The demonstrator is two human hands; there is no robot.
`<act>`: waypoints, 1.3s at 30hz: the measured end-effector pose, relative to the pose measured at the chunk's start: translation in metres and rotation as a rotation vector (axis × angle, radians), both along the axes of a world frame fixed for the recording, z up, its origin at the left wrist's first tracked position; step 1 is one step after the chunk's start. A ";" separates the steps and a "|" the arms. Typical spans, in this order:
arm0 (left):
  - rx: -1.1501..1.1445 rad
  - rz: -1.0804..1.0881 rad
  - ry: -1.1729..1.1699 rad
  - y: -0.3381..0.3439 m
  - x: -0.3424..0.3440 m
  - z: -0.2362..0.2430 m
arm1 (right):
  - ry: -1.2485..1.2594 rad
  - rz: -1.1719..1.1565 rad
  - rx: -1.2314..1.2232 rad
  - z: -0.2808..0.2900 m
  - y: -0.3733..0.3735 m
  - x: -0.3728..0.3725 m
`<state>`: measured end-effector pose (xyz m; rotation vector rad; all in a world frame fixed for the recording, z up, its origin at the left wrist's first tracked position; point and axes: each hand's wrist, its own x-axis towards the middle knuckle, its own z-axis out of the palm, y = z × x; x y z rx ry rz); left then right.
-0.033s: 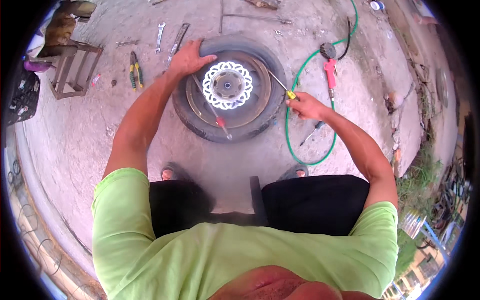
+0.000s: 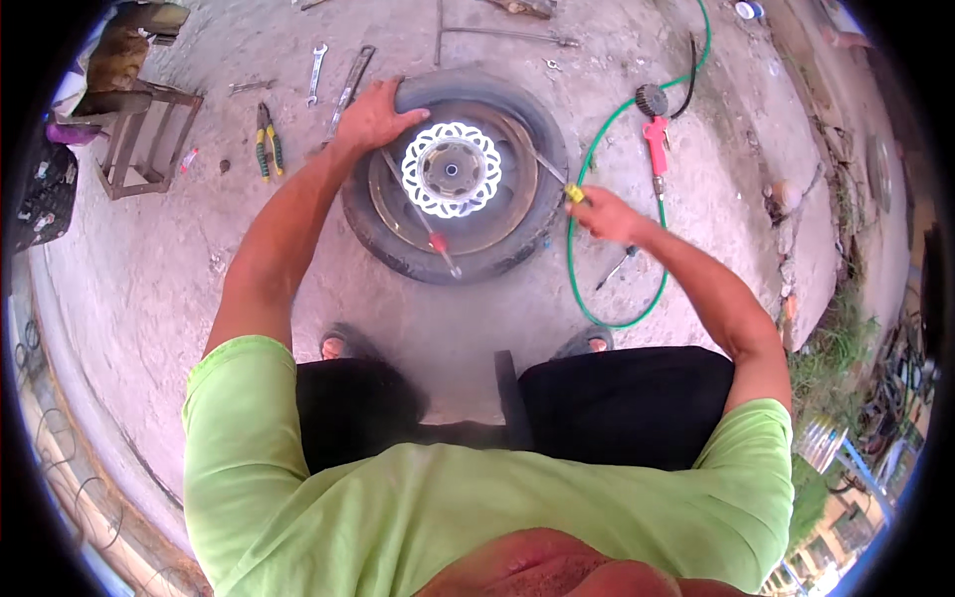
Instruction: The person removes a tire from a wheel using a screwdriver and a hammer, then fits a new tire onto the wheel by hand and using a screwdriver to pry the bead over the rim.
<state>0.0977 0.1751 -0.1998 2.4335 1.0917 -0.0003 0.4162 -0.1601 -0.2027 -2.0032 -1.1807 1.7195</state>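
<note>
A wheel with a black tire [image 2: 398, 244] lies flat on the ground before me, a shiny scalloped brake disc [image 2: 410, 171] at its middle. My left hand [image 2: 376, 117] rests on the tire's upper left side, thumb stretched toward the rim and fingers spread. My right hand [image 2: 605, 213] is closed round the yellow handle of a screwdriver [image 2: 574, 192]. Its metal shaft reaches to the right inner edge of the tire by the rim; the exact tip is hard to make out. A red-handled screwdriver [image 2: 438, 242] lies across the wheel's lower left part, its handle over the tire.
Pliers [image 2: 264, 144], a wrench [image 2: 316, 75] and a long metal tool [image 2: 350, 85] lie left of the wheel. To the right are a green hose [image 2: 571, 261], a red air gun with gauge [image 2: 656, 144] and another screwdriver [image 2: 615, 271]. A small stool frame [image 2: 149, 139] stands far left.
My right hand has shifted slightly left toward the tire with the yellow-handled screwdriver, and it is a little blurred. My left hand stays in place on the tire.
</note>
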 end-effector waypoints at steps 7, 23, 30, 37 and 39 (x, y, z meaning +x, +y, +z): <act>0.015 0.053 0.075 -0.010 0.000 0.008 | 0.183 -0.458 0.007 -0.037 -0.031 -0.040; -0.069 0.060 0.061 0.001 0.004 0.014 | 0.497 -0.950 -0.258 -0.024 -0.027 -0.075; 0.176 0.196 -0.287 -0.027 -0.003 0.074 | 0.204 -0.909 0.210 0.027 0.014 0.012; -0.022 0.060 -0.547 -0.058 -0.041 0.153 | -0.493 -0.430 1.041 0.184 0.081 0.026; 0.297 -0.218 -0.421 -0.077 -0.040 0.178 | -0.754 -0.107 1.441 0.185 0.098 0.026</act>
